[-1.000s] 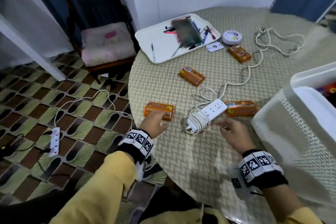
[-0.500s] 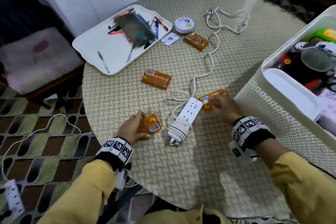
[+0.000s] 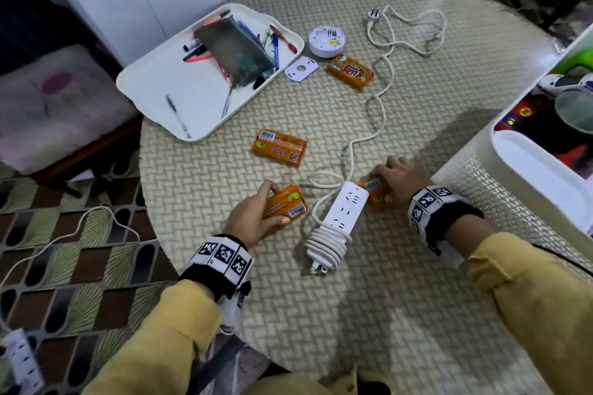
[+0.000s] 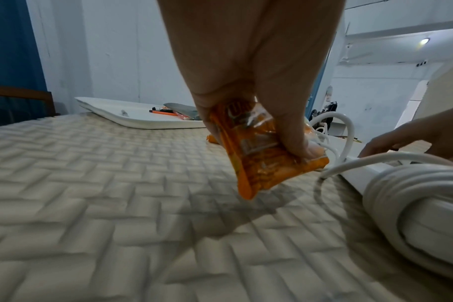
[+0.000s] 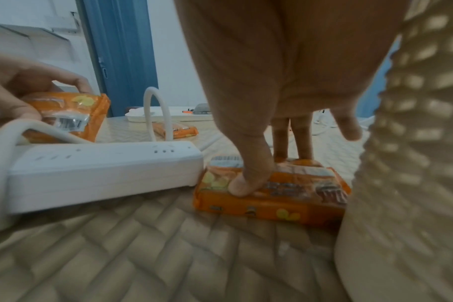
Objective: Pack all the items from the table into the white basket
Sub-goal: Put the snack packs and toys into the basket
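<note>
Four orange soap packets are counted on the table [image 3: 401,314]: one is gripped and lifted by the left hand [image 3: 253,218], one [image 5: 272,194] is clasped on the table by the thumb and fingers of the right hand [image 3: 401,178], and two lie loose, the farther [image 3: 349,72] bearing a logo too blurred to be read. Barcode labels are shown on the held packet [image 3: 285,205] and the middle packet [image 3: 278,147]. One white power strip [image 3: 345,205] is seen between the hands, and the white basket [image 3: 513,196] stands just right of the right hand.

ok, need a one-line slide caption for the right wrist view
Right hand grips an orange soap packet on the woven table mat, beside a white power strip.
</note>
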The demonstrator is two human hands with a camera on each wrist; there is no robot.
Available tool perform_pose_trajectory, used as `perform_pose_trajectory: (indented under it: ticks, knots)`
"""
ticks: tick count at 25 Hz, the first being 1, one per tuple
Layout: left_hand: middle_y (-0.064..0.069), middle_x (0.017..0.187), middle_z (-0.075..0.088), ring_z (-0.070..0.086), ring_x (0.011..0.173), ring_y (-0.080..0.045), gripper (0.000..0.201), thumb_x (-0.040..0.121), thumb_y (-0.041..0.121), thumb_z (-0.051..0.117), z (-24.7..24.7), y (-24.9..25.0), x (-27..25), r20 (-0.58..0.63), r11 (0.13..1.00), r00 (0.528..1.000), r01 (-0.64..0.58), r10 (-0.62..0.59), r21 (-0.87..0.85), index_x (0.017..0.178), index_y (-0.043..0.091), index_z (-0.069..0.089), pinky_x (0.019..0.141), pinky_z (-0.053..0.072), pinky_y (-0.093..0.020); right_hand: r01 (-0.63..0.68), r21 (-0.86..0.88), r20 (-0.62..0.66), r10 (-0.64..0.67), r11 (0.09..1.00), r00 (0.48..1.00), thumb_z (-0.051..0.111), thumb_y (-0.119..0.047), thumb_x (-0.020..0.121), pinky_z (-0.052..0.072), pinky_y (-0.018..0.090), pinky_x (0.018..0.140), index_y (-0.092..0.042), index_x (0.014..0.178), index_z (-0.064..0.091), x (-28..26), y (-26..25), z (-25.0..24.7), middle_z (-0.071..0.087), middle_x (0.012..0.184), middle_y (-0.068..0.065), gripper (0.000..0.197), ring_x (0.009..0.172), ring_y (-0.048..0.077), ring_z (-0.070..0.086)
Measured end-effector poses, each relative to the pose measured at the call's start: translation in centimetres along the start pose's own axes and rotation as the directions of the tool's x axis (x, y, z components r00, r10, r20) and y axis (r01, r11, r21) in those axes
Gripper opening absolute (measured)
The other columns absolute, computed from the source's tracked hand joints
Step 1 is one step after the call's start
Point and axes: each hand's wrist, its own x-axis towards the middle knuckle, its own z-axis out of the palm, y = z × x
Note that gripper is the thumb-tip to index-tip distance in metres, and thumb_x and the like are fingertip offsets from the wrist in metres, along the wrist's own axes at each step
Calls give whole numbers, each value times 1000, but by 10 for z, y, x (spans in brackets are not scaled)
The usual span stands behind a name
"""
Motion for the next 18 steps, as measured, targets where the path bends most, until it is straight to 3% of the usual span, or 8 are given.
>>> perform_pose_trajectory:
  ticks: [3, 5, 6, 9, 12, 15, 18]
  knots:
    - [5, 97, 63, 65, 86, -22, 41, 86, 34, 67, 2, 4, -1, -48, 1000, 999, -19, 19, 4, 115, 24, 40, 70, 49, -35, 34, -43, -136, -40, 998, 990, 83, -32, 60, 31, 42, 99, -19, 118, 55, 0, 0, 1, 47, 120, 11, 65, 113, 32, 46]
    - [1, 102, 65, 65, 90, -24, 39, 88, 31, 65, 1, 6, -3, -123, 999, 992, -42, 39, -23, 116, 23, 40, 72, 49, -36, 70, 65, -340, -44, 995, 939, 90, -20, 51, 47, 42, 78, -9, 91, 60, -4, -2, 8, 57, 88, 15, 52, 81, 35, 59]
    - [1, 102, 65, 65, 90, -25, 39, 88, 31, 65, 0, 8, -3, -168, 997, 985, -55, 45, -53, 116, 22, 40, 72, 49, -36, 87, 220, -416, 13, 972, 909, 87, -13, 55, 50, 41, 68, -5, 84, 57, -8, -3, 8, 56, 78, 17, 43, 71, 36, 59]
    - [6, 95, 67, 67, 86, -23, 40, 84, 34, 69, -7, 17, -3, -271, 980, 961, -100, 51, -170, 110, 29, 38, 73, 52, -38, 133, 617, -452, 211, 776, 867, 75, -14, 75, 44, 39, 68, -5, 90, 53, -22, -13, 1, 57, 87, 16, 28, 80, 34, 57]
    - [7, 92, 69, 68, 83, -19, 41, 81, 37, 72, -11, 36, -4, -339, 941, 938, -181, 77, -285, 102, 38, 36, 76, 54, -43, 241, 730, -527, 302, 640, 794, 75, -19, 77, 41, 33, 68, -11, 93, 55, -46, -25, -17, 56, 90, 3, 27, 82, 24, 56]
    - [15, 84, 63, 67, 81, -15, 43, 78, 29, 76, -11, 68, -9, -421, 900, 904, -246, 79, -359, 98, 32, 38, 77, 54, -41, 291, 713, -590, 320, 638, 741, 70, -29, 83, 45, 34, 70, -12, 106, 56, -84, -35, -41, 55, 95, 2, 32, 82, 18, 53]
    - [12, 81, 61, 63, 73, -7, 44, 77, 26, 78, -11, 103, -14, -430, 853, 895, -312, 117, -418, 98, 24, 40, 75, 53, -39, 306, 671, -658, 352, 676, 665, 64, -37, 87, 45, 35, 71, -13, 112, 53, -123, -36, -60, 58, 102, 4, 37, 86, 20, 56]
